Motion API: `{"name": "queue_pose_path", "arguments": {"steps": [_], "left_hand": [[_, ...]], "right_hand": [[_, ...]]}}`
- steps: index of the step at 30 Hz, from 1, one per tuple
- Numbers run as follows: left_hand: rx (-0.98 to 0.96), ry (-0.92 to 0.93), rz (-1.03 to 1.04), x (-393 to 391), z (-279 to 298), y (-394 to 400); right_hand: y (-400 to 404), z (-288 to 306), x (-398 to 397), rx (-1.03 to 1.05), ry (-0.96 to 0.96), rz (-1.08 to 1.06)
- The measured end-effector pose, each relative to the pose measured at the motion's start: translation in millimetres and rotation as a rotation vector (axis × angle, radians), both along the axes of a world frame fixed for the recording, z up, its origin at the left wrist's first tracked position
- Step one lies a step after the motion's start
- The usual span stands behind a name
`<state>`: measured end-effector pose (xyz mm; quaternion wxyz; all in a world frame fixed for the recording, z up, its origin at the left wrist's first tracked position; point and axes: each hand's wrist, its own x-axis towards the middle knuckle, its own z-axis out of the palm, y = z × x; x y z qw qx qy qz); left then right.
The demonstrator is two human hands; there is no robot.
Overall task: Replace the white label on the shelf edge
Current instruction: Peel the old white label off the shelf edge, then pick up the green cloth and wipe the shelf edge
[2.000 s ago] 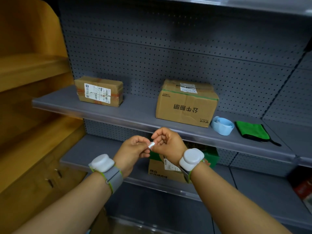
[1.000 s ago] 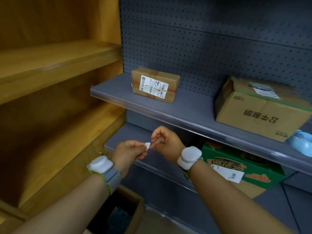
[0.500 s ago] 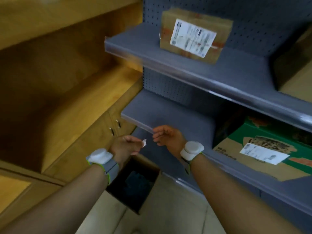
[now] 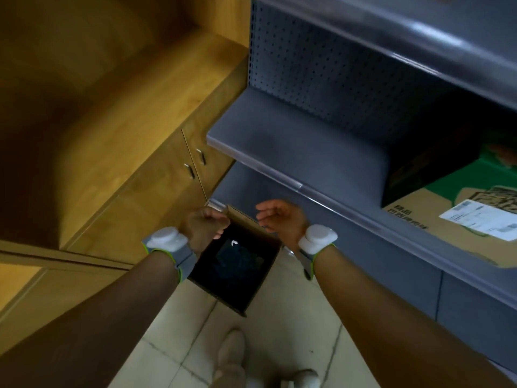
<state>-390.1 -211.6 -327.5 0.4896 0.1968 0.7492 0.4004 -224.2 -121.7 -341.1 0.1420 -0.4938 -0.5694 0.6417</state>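
Here, over on the left, wooden cabinet (image 4: 117, 152) standing idle beside the work. Left hand (image 4: 205, 224) loosely curled, holding nothing visible, hovering above the open box (image 4: 237, 264) on the floor, likely a waste bin. Small white scrap (image 4: 234, 242), probably the old label or its backing, seen inside the box's dark opening, apart from both hands. Right hand (image 4: 281, 219) spread wide and empty, near the grey shelf edge (image 4: 321, 191), probably ready for fitting a fresh label.
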Motion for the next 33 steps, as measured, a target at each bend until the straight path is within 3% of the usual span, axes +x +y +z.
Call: {"name": "queue_pose_path", "arguments": {"steps": [7, 17, 26, 33], "left_hand": [[-0.078, -0.100, -0.026, -6, 19, 29], [0.363, 0.053, -0.095, 32, 145, 79], [0.586, -0.030, -0.363, 128, 275, 126], [0.671, -0.060, -0.563, 227, 322, 149]], "right_hand": [[4, 23, 2, -0.011, 0.023, -0.082], [27, 142, 17, 0.265, 0.062, -0.175], [35, 277, 115, 0.548, 0.119, -0.388], [42, 326, 214, 0.658, 0.150, -0.609]]}}
